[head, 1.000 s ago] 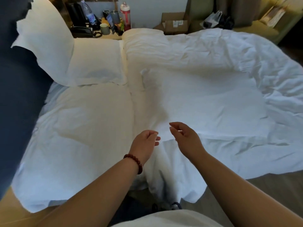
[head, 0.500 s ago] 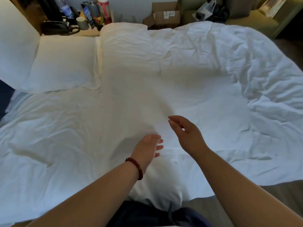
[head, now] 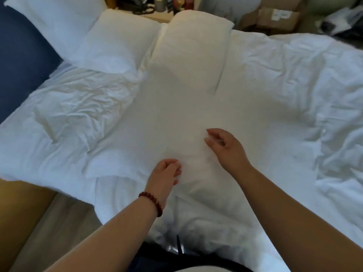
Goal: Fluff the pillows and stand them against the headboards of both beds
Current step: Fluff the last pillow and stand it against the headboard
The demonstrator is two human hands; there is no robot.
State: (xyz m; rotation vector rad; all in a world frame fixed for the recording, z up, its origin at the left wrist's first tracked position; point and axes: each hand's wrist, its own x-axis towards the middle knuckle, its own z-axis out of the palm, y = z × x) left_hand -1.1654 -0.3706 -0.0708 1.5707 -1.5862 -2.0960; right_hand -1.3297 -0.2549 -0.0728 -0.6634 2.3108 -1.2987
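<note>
Neither grip has hold of anything: the left hand (head: pixel 164 174), with a dark red bead bracelet (head: pixel 152 203) on its wrist, and the right hand (head: pixel 225 149) at one o'clock of it are both loosely curled over the rumpled white duvet (head: pixel 275 95); whether they touch it is unclear. Farther off, at eleven o'clock, one plump white pillow (head: pixel 117 42) lies flat, and a second white pillow (head: pixel 53 18) leans on the dark blue headboard (head: pixel 21 55).
</note>
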